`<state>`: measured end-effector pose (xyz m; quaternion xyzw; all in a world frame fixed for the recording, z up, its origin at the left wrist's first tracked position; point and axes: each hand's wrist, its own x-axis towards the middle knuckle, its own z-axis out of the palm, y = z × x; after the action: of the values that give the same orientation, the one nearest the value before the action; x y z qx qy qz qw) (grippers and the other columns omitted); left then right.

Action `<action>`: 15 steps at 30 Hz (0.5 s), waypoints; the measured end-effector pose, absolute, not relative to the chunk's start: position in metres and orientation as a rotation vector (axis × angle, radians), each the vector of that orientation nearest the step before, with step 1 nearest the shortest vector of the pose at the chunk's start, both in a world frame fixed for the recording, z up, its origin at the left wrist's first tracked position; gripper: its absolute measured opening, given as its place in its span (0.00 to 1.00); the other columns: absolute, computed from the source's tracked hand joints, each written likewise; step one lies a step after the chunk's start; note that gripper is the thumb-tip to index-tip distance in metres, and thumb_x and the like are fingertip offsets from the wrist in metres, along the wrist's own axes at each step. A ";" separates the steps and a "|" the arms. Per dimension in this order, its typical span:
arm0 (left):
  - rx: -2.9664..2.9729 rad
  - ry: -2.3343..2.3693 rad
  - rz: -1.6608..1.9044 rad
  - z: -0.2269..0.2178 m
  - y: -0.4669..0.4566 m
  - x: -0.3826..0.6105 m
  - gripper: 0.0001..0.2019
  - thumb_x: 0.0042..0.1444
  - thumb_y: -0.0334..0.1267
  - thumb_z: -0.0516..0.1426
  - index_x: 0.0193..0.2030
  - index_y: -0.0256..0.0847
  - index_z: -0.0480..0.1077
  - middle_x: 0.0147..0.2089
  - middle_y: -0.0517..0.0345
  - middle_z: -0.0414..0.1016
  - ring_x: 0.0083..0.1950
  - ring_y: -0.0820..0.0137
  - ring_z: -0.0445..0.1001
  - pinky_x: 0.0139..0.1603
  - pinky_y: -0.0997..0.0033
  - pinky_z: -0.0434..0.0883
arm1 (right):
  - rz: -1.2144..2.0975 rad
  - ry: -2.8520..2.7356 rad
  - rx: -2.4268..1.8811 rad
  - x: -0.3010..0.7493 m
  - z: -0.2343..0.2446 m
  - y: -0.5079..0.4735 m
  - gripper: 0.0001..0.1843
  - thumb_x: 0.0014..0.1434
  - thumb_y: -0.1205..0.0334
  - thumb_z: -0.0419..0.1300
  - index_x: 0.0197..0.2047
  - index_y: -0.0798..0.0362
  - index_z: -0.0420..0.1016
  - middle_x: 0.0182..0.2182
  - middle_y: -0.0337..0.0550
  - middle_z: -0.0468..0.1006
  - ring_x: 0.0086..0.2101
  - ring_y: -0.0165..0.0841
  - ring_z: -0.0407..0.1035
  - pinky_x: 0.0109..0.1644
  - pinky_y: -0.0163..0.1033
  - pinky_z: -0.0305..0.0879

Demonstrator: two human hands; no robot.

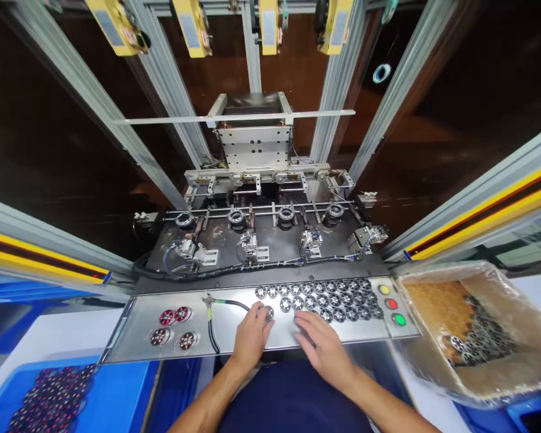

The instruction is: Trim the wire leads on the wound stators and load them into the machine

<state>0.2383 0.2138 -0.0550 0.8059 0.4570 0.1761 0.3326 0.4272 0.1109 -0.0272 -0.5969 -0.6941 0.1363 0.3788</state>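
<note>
Both my hands rest on a steel shelf (234, 343) in front of a machine. My left hand (251, 337) has its fingers curled round a small round metal part (268, 313). My right hand (321, 341) lies flat with fingers stretched toward a cluster of several round metal parts (329, 297) spread over the shelf's right half. Several round parts with red windings (174, 326) lie on the shelf's left end. A black cable with a small tool tip (211, 313) runs across the shelf beside my left hand.
Yellow, red and green buttons (391, 304) sit at the shelf's right end. Behind it, the machine holds a row of round fixtures (286, 214). A plastic-lined box of metal parts (478, 337) stands right. A blue bin with wound parts (54, 397) sits lower left.
</note>
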 end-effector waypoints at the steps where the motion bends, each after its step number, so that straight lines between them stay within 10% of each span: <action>1: 2.055 1.187 0.484 -0.052 0.213 0.238 0.03 0.60 0.32 0.57 0.41 0.37 0.71 0.51 0.50 0.74 0.47 0.63 0.75 0.50 0.56 0.73 | 0.371 -1.817 -1.491 0.428 -0.027 0.121 0.15 0.65 0.70 0.56 0.54 0.54 0.72 0.51 0.56 0.78 0.51 0.44 0.74 0.56 0.55 0.74; 6: 1.721 1.129 0.567 0.002 0.213 0.219 0.06 0.60 0.38 0.58 0.41 0.41 0.68 0.27 0.66 0.69 0.29 0.70 0.69 0.34 0.70 0.68 | 0.570 -2.070 -1.221 0.424 0.016 0.166 0.28 0.61 0.69 0.60 0.63 0.52 0.65 0.59 0.57 0.71 0.57 0.44 0.69 0.59 0.50 0.71; 15: 1.151 0.959 0.927 0.088 0.179 0.175 0.32 0.50 0.66 0.60 0.49 0.41 0.64 0.35 0.57 0.74 0.34 0.68 0.73 0.34 0.70 0.70 | 0.584 -2.040 -0.710 0.360 0.102 0.202 0.20 0.62 0.72 0.58 0.57 0.51 0.68 0.38 0.48 0.76 0.37 0.38 0.71 0.38 0.44 0.73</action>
<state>0.1747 0.1787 0.0882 0.5037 0.4198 0.4060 0.6365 0.3598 0.2018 0.1024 -0.2856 -0.8201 0.2347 0.4367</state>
